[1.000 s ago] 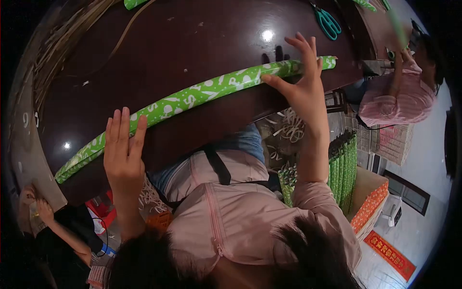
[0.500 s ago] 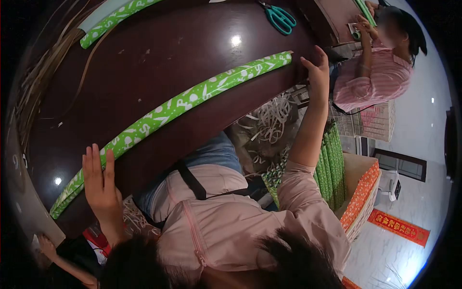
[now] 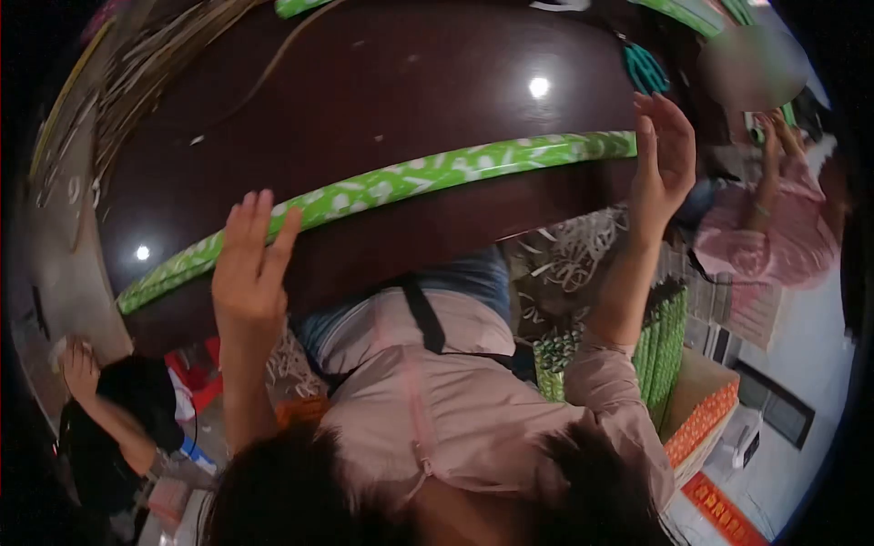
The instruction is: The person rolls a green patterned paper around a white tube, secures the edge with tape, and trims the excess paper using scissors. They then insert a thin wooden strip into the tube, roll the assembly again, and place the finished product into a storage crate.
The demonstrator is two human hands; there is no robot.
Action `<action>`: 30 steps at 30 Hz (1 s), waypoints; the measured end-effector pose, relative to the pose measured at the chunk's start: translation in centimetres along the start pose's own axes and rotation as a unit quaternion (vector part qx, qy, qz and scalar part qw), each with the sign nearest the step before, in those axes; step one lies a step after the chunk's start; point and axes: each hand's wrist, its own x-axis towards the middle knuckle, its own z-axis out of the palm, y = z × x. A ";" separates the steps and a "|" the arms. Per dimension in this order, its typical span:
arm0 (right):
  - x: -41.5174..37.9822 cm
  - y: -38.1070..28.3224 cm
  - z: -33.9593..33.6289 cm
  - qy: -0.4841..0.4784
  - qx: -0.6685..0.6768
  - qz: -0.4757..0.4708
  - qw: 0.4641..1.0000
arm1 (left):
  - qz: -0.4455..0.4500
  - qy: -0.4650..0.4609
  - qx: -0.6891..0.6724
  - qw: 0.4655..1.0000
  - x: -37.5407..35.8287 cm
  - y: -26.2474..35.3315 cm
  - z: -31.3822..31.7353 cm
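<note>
A long green roll of patterned paper with white figures [image 3: 401,182] lies across the dark brown table [image 3: 364,100], looking curved in this wide view. My left hand [image 3: 252,255] rests on it left of its middle, fingers stretched out and flat. At the roll's right end is my right hand [image 3: 669,159], thumb and fingers apart, the thumb side right at the roll's tip. Teal-handled scissors [image 3: 645,68] lie on the table just beyond my right hand.
Long thin brown strips [image 3: 173,73] are heaped at the far left. More green patterned paper [image 3: 683,13] shows along the far edge. A person in a pink striped shirt [image 3: 765,218] works at the right; another person's arm [image 3: 114,414] is at lower left. Green rolls [image 3: 665,350] stand in a box.
The whole view has turned and shifted, so the roll appears more level. My right hand has closed the gap to the roll's right end. My left hand stays on the roll.
</note>
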 end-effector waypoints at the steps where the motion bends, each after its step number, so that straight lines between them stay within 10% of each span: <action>1: -0.3 -1.6 1.6 -0.095 -0.021 -0.020 0.995 | 0.001 0.005 -0.006 1.000 0.2 0.1 -0.2; 8: -1.3 -8.1 12.8 -0.470 -0.102 -0.314 0.819 | 0.000 0.079 -0.041 0.996 0.4 0.7 0.3; 15: -2.9 -8.2 15.5 -0.523 -0.162 -0.438 0.713 | -0.012 0.130 -0.047 0.990 -0.6 2.8 1.1; 30: -3.9 -7.7 15.0 -0.441 -0.201 -0.520 0.703 | -0.092 -0.061 -0.083 0.990 -4.8 -2.7 -3.7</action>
